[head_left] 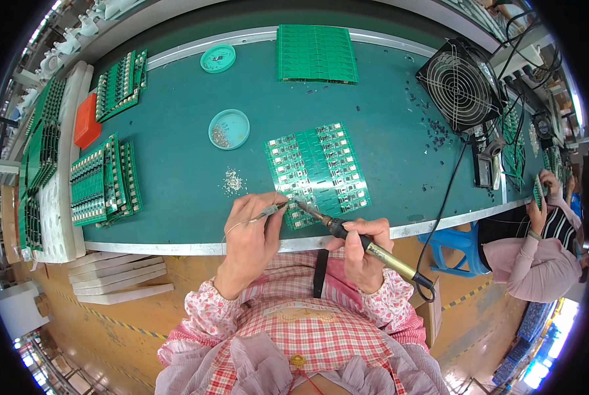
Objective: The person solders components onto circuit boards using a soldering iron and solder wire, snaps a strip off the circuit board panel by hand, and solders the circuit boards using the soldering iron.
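Note:
In my right hand [365, 249] is a soldering iron [388, 257], its gold handle angled up and left so the tip meets the lower left part of a green circuit board panel [319, 161]. The panel lies flat on the bench, with rows of small white and dark components. My left hand [250, 230] pinches solder wire [234, 227] in a short grey holder, its end close to the iron's tip. The exact contact point is too small to make out. Left of the panel, loose small pale parts [234, 182] lie in a pile.
Two turquoise dishes [247, 135] hold small parts. A stack of green boards [317, 56] lies at the back; more boards [107, 181] and a red box [87, 123] stand left. A black fan [459, 89] and scattered dark bits [437, 133] are right. Another person [532, 257] works far right.

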Demonstrator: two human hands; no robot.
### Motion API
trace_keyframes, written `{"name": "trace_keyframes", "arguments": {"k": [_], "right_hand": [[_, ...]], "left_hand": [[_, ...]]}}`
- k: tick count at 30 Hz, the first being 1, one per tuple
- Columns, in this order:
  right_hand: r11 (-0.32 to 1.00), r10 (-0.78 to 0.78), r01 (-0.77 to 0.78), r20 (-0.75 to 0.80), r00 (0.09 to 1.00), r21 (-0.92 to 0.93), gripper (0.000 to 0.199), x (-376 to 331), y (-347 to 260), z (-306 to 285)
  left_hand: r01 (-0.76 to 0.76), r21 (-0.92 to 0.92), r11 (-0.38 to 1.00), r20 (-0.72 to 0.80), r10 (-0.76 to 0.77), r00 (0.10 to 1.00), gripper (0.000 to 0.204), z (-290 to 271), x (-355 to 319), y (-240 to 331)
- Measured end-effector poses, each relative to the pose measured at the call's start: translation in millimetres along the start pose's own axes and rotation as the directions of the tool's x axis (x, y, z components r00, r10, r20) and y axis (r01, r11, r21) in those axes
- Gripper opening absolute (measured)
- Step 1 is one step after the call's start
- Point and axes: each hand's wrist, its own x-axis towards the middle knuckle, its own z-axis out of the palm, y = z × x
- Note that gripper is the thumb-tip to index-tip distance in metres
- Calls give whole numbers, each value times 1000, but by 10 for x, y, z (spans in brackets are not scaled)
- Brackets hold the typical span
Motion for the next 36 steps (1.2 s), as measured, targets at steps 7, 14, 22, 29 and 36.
{"name": "trace_keyframes", "arguments": {"k": [7, 14, 22, 29, 36], "right_hand": [[992, 45, -41, 27, 999, -115, 14, 8, 27, 30], [985, 27, -15, 65, 998, -172, 14, 62, -66, 37], [904, -179, 244, 207, 962, -351, 16, 149, -150, 56], [908, -212, 263, 184, 960, -326, 25, 141, -182, 73], [957, -146, 126, -56, 988, -262, 17, -40, -145, -137]], "left_hand": [[-28, -3, 1000, -17, 28, 999, 25, 10, -15, -18], [-15, 4, 1000, -10, 15, 1000, 19, -1, -5, -8], [8, 2, 1000, -2, -8, 1000, 21, -5, -6, -6], [-4, 8, 1000, -6, 4, 1000, 20, -4, -9, -6], [-6, 7, 1000, -10, 6, 1000, 17, -12, -7, 0]]}}
